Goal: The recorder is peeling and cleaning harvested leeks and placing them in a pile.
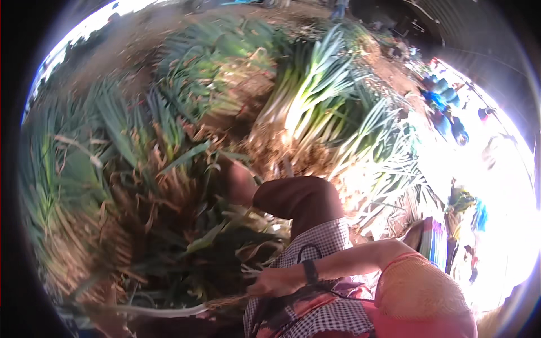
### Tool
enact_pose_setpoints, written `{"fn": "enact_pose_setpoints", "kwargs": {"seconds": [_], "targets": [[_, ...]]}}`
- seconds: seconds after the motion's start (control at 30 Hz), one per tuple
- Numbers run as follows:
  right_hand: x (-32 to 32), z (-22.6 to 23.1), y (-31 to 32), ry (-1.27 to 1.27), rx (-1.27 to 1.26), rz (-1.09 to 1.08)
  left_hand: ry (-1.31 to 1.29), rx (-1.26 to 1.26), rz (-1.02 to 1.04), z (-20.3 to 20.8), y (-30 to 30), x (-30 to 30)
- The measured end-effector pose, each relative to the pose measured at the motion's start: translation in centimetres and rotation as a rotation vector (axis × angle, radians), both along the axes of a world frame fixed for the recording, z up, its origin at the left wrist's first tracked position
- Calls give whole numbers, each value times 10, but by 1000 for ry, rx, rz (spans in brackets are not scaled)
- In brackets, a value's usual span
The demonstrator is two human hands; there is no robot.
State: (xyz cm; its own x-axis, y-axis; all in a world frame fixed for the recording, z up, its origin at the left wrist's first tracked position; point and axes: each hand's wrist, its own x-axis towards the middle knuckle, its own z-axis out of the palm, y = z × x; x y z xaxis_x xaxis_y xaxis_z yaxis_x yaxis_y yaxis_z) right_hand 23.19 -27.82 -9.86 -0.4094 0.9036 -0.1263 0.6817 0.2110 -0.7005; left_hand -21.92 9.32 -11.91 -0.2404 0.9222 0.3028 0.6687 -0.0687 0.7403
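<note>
My right hand (276, 283), with a dark band on its wrist, is closed at the low centre, above my lap. Its fingers meet the stringy roots of a long green onion (163, 311), whose white stalk lies almost level and runs to the left. Some pale strands also poke out by the thumb side. Toward the stalk's far left end, a blurred brownish shape (107, 318) looks like my left hand; its fingers are smeared and dim. Loose leaves and peelings (208, 242) lie heaped just beyond the stalk.
Big bundles of green onions (315, 84) lie on the ground ahead, with more heaps (62, 186) at the left. My bare knee (304, 197) and checked garment (321, 242) fill the lower centre. Colourful items (445, 101) stand in glare at the right.
</note>
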Motion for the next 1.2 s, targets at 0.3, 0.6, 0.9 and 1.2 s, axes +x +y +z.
{"fn": "enact_pose_setpoints", "kwargs": {"seconds": [0.3, 0.6, 0.9, 1.2], "targets": [[64, 41, 12, -149, 646, -233, -573, 14, -44, 68, 1, 144], [19, 45, -4, 856, 346, -923, -939, -412, -1258, 185, -229, 464], [374, 24, -150, -290, 822, -1499, -525, -752, -1614, 142, -227, 440], [353, 80, 38, 542, 229, -1382, -394, -907, -1068, 66, -108, 327]]}}
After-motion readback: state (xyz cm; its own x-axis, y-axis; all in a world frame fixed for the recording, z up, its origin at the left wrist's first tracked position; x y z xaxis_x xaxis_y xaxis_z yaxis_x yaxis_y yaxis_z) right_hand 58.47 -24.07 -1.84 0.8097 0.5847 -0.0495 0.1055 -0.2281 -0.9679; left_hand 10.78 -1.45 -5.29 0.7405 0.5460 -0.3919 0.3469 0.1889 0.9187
